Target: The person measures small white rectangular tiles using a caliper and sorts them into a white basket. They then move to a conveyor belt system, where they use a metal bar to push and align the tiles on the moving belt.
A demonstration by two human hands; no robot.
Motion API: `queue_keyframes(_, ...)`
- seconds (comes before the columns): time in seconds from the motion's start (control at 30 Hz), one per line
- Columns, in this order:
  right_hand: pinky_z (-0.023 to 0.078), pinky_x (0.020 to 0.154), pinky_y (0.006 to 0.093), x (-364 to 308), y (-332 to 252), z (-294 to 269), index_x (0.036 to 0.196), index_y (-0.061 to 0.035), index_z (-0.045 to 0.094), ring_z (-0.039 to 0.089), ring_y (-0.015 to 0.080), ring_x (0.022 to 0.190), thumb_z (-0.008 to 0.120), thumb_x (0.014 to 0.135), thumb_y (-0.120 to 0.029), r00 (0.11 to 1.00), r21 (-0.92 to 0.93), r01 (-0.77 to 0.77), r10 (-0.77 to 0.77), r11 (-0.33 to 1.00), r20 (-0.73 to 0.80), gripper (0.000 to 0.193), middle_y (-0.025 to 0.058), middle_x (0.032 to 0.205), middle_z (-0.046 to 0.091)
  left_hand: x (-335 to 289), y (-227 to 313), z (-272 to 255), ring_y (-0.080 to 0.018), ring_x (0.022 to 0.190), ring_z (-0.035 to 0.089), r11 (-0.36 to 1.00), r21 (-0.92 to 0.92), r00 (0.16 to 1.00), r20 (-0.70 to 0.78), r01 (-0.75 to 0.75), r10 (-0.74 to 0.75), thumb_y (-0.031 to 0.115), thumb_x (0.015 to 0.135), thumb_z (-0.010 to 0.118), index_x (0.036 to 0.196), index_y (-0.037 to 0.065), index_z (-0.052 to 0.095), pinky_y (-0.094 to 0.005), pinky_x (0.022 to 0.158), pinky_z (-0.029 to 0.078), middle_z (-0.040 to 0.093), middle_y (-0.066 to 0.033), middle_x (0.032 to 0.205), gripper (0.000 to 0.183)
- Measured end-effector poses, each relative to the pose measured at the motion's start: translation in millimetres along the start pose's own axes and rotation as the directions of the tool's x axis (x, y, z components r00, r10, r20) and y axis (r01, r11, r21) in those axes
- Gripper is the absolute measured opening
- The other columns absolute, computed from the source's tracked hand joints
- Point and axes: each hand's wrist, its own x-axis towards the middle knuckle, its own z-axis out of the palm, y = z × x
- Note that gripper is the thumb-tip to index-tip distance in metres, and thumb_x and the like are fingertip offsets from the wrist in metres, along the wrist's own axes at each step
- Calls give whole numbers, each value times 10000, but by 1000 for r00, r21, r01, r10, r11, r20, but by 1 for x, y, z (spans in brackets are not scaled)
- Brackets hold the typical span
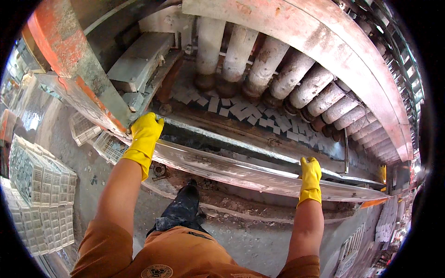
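Note:
A long, narrow metal bar lies lengthwise along the front of a large machine, just above its front ledge. My left hand, in a yellow rubber glove, is closed around the bar's left end, beside the orange-edged post. My right hand, gloved the same way, is closed on the bar farther right. The fingertips of both hands are partly hidden. Under the bar runs the machine's long metal front ledge. A patch of yellow, perhaps another person's glove, shows at the far right end.
Thick, dirty cylinders stand in a row behind the bar, with broken pale tile pieces at their feet. An orange-painted post rises at left. Stacked plastic crates stand at lower left. More crates lie beside the machine.

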Motion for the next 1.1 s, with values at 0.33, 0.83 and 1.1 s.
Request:
queue_keyframes(0.33,602,703,402,-40,6,-5,1394,-73,595,747,302,614,634,975,-457,995,13,-92,91,996,49,569,188,1015,765,-27,-15,-1,-385,1077,694,1000,5,1000,-16,-27,27,479,883,694,1114,95,726,-486,913,540,741,-175,1132,449)
queue_keyframes(0.83,599,670,409,-72,28,1,1369,-74,608,741,317,607,650,964,-454,998,-9,-64,64,998,-5,556,193,996,761,-48,-37,5,-385,1123,677,999,4,999,-20,-37,37,478,884,689,1164,84,714,-486,947,530,724,-183,1184,484)
queue_keyframes(1.1,602,652,411,-81,28,-2,1371,-78,610,737,313,595,655,958,-436,996,22,-89,90,996,-5,549,197,990,760,-53,-38,7,-386,1106,683,999,7,999,-38,-39,39,481,874,691,1138,89,716,-489,934,534,728,-183,1165,474)
